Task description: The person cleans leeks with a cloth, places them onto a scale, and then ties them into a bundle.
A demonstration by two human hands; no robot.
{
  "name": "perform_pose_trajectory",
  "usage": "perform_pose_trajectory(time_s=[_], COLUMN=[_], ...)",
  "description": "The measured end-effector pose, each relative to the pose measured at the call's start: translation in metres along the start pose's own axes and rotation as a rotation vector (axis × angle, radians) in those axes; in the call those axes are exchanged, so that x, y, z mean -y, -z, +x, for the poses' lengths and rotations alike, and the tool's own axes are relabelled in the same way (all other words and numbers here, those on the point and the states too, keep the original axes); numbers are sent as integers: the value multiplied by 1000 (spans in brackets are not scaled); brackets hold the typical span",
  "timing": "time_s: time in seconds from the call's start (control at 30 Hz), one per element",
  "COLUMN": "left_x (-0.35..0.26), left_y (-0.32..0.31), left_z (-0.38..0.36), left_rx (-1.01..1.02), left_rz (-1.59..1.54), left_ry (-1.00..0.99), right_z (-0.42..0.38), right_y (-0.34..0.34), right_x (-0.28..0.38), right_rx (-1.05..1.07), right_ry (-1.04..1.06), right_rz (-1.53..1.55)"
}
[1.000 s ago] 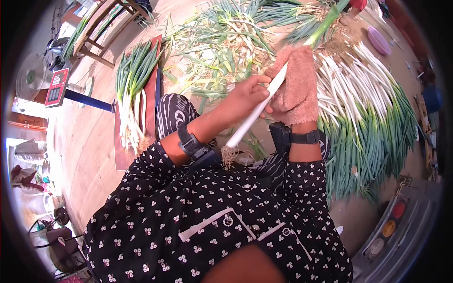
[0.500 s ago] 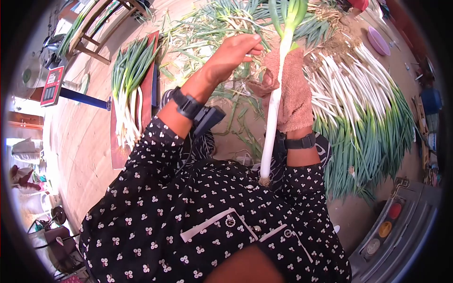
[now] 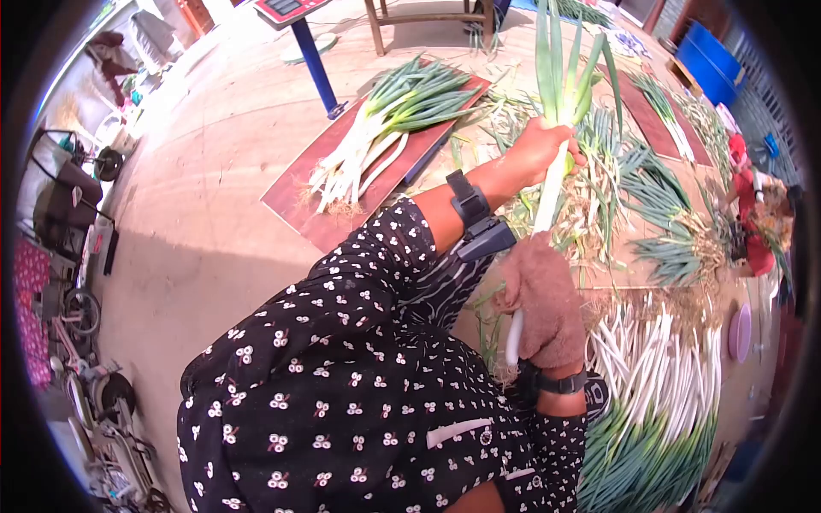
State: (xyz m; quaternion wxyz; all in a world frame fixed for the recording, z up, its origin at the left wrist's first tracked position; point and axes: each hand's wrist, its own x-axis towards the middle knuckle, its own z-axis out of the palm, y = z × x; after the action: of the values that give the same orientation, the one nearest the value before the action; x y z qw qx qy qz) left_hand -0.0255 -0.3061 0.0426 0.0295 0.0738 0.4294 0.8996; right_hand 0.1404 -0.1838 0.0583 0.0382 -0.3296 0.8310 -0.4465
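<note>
A large green onion [image 3: 552, 198] stands slanted before me, its green leaves pointing away and its white root end toward me. My left hand [image 3: 546, 152] is closed round it just below the leaves. My right hand [image 3: 547, 299], covered by a brown cloth [image 3: 554, 286], is wrapped round the lower white stalk; the cloth hides its fingers. Beside my right forearm lies a big pile of green onions [image 3: 654, 376], white ends away from me. To the left, a bunch of green onions [image 3: 389, 128] rests on a reddish-brown board [image 3: 295, 192].
A scale [image 3: 286, 8] on a blue post stands beyond the left board, near a wooden stool [image 3: 428, 43]. Loose leaves and more green onions [image 3: 671, 209] cover the floor ahead. Another person in red [image 3: 757, 227] is at the right, near a purple basin [image 3: 740, 332]. A blue barrel [image 3: 708, 61] stands farther back.
My left hand, open and apart before, now grips the green onion below its leaves. The cloth-covered right hand is lower on the stalk. My view has turned to the left.
</note>
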Motion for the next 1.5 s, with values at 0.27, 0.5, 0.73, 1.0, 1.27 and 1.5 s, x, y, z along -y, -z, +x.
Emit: perform_pose_trajectory(time_s=[0.27,0.5,0.73,1.0,1.27,1.5], left_x=[-84,-137,-220,-90,-61,-75], left_y=[80,193,316,529,501,473], left_z=[-59,-65,10,15,-25,-66], left_rx=[-135,-265,-490,-705,-927,-717], left_rz=[340,434,908,1818,1957,1837], left_ry=[0,-25,-254,176,320,488], right_z=[93,158,177,209,217,229], right_y=[-84,-147,-156,-145,-169,-183], right_x=[-9,1,-8,-1,-22,9], right_rx=[86,161,332,411,521,471], right_ry=[170,444,-33,-154,-196,147], right_rz=[-211,-170,428,427,491,427])
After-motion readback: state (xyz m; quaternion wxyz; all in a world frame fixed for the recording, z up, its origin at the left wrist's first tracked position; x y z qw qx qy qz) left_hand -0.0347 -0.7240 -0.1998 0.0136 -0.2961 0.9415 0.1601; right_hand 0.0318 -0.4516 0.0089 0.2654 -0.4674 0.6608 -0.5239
